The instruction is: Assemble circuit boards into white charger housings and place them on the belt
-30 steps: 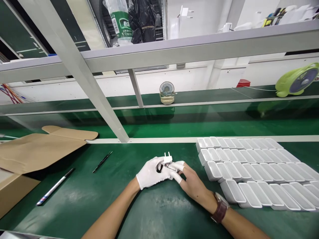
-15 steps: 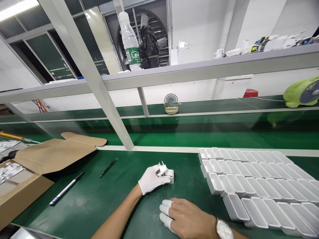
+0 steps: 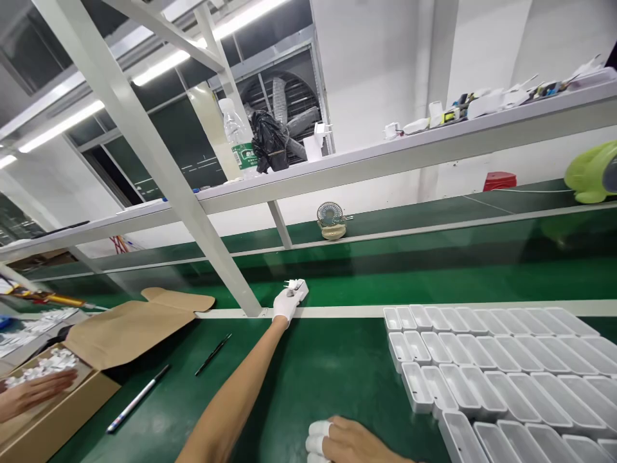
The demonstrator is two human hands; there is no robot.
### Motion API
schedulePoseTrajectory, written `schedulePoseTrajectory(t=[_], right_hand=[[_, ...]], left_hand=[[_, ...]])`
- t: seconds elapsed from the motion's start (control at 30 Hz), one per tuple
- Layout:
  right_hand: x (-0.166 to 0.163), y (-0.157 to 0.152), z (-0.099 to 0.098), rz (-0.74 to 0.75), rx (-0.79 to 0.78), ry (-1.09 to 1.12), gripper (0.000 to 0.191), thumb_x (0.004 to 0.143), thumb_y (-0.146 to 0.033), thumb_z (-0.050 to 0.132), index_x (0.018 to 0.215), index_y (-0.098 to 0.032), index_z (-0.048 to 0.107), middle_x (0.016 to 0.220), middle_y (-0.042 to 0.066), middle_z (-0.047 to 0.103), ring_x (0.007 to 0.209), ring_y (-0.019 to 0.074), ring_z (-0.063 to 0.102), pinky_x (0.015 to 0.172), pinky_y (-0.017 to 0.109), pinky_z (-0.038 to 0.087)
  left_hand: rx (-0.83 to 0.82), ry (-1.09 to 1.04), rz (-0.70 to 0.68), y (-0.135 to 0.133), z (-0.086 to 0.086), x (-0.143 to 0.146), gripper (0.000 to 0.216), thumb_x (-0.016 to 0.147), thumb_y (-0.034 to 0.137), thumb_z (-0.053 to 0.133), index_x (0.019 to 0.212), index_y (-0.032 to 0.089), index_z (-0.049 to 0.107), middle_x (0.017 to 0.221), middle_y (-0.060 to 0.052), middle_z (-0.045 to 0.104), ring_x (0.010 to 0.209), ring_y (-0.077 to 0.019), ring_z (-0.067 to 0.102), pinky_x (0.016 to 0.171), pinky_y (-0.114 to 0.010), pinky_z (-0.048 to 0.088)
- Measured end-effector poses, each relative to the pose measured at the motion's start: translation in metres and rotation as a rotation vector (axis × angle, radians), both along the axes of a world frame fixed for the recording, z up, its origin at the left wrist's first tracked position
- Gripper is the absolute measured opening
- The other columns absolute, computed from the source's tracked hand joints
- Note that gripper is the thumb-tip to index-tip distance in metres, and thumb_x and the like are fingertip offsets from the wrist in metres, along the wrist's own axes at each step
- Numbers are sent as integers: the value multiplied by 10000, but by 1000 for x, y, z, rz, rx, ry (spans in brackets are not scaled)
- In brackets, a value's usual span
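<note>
My left hand (image 3: 284, 305), in a white glove, reaches out over the far edge strip of the bench. Its fingers are closed on a white charger housing (image 3: 301, 290), a small box-shaped shell with a two-pin plug part (image 3: 292, 285) at its open side. The housing is above the green conveyor belt (image 3: 357, 283). My right hand (image 3: 349, 442), with white finger covers on several fingertips, rests low on the green bench mat. Its fingers lie loosely stretched with nothing visible in them. To its right stand rows of open white plastic housings (image 3: 482, 379).
At left, another person's hand (image 3: 38, 392) is inside a cardboard box (image 3: 81, 402) of small white parts. A marker (image 3: 137, 400) and a black pen (image 3: 213, 355) lie on the mat. A slanted metal post (image 3: 193, 225) rises beside my left hand. A small fan (image 3: 331, 220) stands beyond the belt.
My left hand has moved forward with the charger housing, from over the mat to the belt's near edge. Another person's hand has come into the cardboard box. The camera view has tilted up.
</note>
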State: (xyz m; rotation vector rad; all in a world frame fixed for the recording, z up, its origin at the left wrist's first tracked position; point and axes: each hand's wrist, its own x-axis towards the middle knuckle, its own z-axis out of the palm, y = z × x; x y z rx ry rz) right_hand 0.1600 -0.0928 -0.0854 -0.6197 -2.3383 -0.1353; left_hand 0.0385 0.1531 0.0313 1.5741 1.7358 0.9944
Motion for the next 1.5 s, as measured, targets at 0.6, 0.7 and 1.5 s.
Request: schedulePoseTrajectory(t=[0.6,0.7,1.5], right_hand=[[31,-19,56,-61,-49,-157,168,967,-288,526,873,-178,612,908,36,688,888,169,616,749,298,482],[27,-22,56,-82,-47,-180,152,936,-256,562,816,-172,603,803,5,643,739,167,599,575,301,452],[34,-24,52,12,-247,-153,190,977,-282,520,902,-179,660,1045,88,698,1154,199,560,980,332,429]], left_hand=[[197,423,-1176,-174,22,105,381,863,403,685,1233,314,668,750,43,668,621,-113,581,660,-228,490],[201,645,-1333,-190,30,121,385,865,409,689,1239,324,656,778,43,703,678,-147,640,653,-231,483],[337,319,-835,-112,-2,-7,315,951,227,456,1190,225,661,1377,-77,599,1328,-252,516,1142,-467,405]])
